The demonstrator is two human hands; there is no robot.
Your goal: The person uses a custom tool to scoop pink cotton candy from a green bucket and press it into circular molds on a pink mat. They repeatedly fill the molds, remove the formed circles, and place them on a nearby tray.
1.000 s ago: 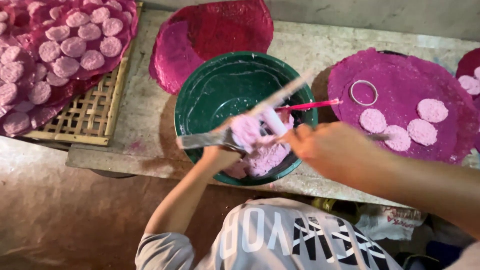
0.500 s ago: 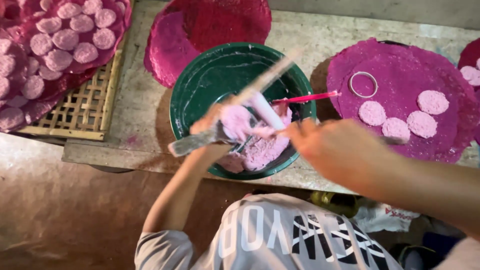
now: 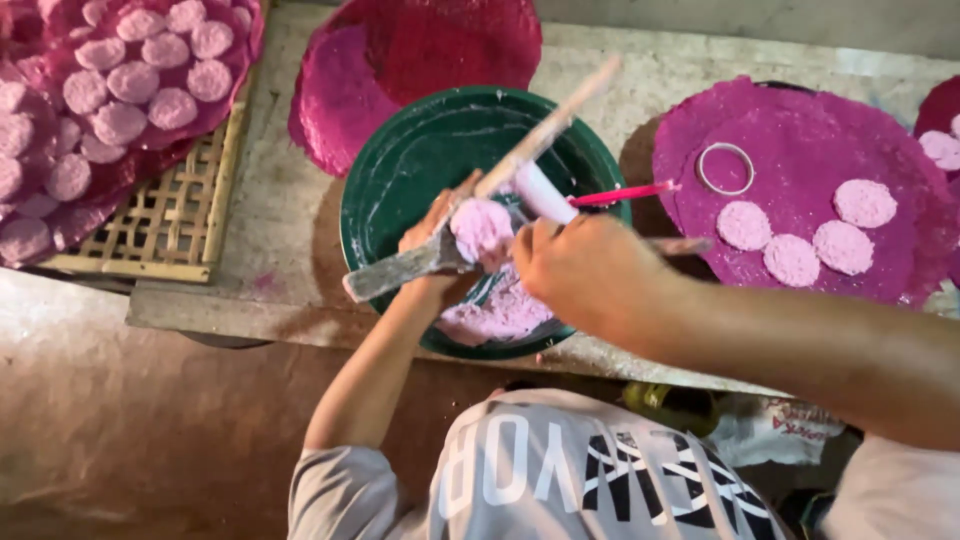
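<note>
Left hand (image 3: 437,232): sits mid-frame over the green bowl, fingers closed around a flat, dough-smeared metal scraper (image 3: 400,270) whose blade slants down towards the lower left.
Right hand (image 3: 580,268): just right of centre, forearm running off to the lower right edge; fingers curled shut around a white handle (image 3: 543,193). What the rest of that tool looks like is hidden by the hand.
Dough lump (image 3: 482,228): a rounded pink lump resting on the scraper, between the two hands and touching both tools.
Green bowl (image 3: 420,150): round, dark green, streaked white inside, standing in the middle of the stone slab (image 3: 285,215); more pink dough (image 3: 505,312) lies at its lower rim.
Wooden stick (image 3: 550,125): leans across the bowl from centre to upper right.
Pink spoon handle (image 3: 625,194): pokes out over the bowl's right rim.
Magenta cloth, right (image 3: 800,150): round, bearing four pink discs (image 3: 790,260) and a metal ring (image 3: 726,168).
Magenta cloth, top (image 3: 420,55): bare, partly behind the bowl.
Bamboo tray (image 3: 170,215): upper left, its cloth packed with many pink discs (image 3: 130,85).
Shirt (image 3: 560,470): grey with white lettering, bottom centre.
</note>
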